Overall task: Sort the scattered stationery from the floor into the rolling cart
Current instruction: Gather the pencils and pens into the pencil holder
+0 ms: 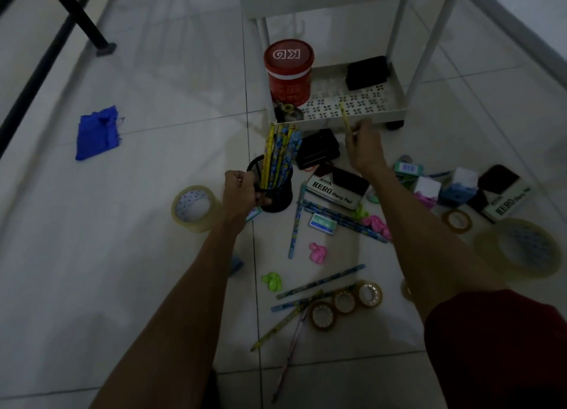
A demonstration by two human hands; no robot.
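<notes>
Showing white tiled floor (122,270) in a dim room. L hand (239,190), frame centre, fingers curled round black mesh pencil cup (277,195); R hand (365,146) fingers pinch a yellow pencil (345,117) before the white rolling cart (395,108), upper centre. Loose pencils (320,281), tape rolls (345,301), stamp pad (336,187) lower right; blue cloth (98,132) left.

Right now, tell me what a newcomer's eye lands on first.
The red tub on the bottom shelf of the cart stands out, as does the blue cloth on the floor at left. In the centre, the left hand holds a black mesh cup full of pencils; the right hand pinches a yellow pencil.
</notes>
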